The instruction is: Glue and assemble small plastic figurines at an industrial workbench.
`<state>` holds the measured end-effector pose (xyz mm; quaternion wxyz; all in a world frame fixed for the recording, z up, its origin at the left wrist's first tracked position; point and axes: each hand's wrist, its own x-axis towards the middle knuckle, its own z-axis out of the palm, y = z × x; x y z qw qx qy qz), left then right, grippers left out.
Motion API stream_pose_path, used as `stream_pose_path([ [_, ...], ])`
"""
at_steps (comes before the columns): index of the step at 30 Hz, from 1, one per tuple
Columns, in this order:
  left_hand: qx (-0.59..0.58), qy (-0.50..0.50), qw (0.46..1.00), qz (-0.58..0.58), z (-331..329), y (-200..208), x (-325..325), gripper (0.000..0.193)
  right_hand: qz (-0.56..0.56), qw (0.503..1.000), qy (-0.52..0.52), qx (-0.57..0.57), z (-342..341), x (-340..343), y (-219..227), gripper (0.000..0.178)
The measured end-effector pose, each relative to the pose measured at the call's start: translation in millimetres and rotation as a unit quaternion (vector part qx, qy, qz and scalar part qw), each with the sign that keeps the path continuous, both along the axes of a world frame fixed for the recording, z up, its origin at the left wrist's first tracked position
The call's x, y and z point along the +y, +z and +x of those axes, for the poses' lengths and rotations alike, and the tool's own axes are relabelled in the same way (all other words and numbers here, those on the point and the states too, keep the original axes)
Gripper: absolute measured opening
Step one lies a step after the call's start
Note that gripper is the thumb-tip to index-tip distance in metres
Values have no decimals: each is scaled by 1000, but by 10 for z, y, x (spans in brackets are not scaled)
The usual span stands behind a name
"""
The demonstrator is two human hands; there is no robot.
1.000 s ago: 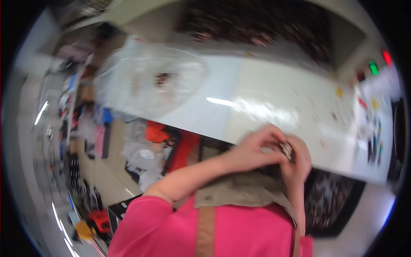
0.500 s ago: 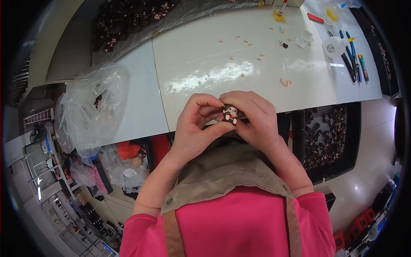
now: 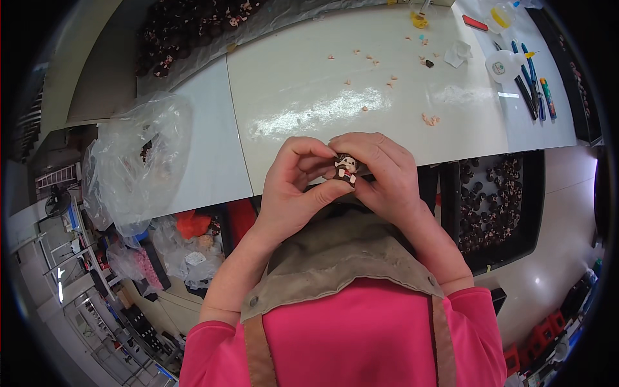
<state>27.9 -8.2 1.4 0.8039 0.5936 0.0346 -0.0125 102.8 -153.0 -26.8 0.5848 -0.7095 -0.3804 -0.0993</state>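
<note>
A small dark brown monkey-like figurine (image 3: 347, 169) with a pale face and a bit of red on its front is held upright near the table's front edge. Thumb and fingers of my left hand (image 3: 300, 177) close on it from the left. From the other side, my right hand (image 3: 385, 168) grips it too, its fingers curled over the top and side. The figurine's face points up toward me; its back is hidden by the fingers.
Small pale scraps (image 3: 431, 120) lie scattered on the white table (image 3: 290, 84). A squeeze bottle (image 3: 503, 66) and pens sit at the right. Many dark figurines fill a black tray (image 3: 534, 213) lower right and a heap (image 3: 187, 32) at the back. A clear plastic bag (image 3: 138, 161) lies left.
The figurine has turned slightly between my fingers, and its face shows a little differently. Both hands stay in nearly the same place.
</note>
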Motion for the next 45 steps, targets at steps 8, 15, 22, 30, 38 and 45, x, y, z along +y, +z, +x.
stream_pose_path([
  [8, -3, 1, 1000, -5, -1, -8, -7, 38, -4, 1000, 2, 3, -3, -4, 4, 35],
  [15, -7, 1, 1000, 0, -2, -7, -5, 39, -2, 1000, 2, 1, -4, -3, -4, 36],
  [22, 0, 4, 1000, -1, 3, 1, -13, 39, -6, 1000, 6, 4, 2, -7, -6, 35],
  [30, 1, 4, 1000, -5, 3, 2, -15, 39, -2, 1000, 8, 9, 4, -11, -7, 35],
  [38, 4, 4, 1000, 6, -2, 4, -14, 40, 4, 1000, 3, 3, -1, -4, -11, 35],
  [45, -4, 4, 1000, 0, 8, -2, -9, 40, 1, 1000, 1, -1, 12, -2, -10, 35],
])
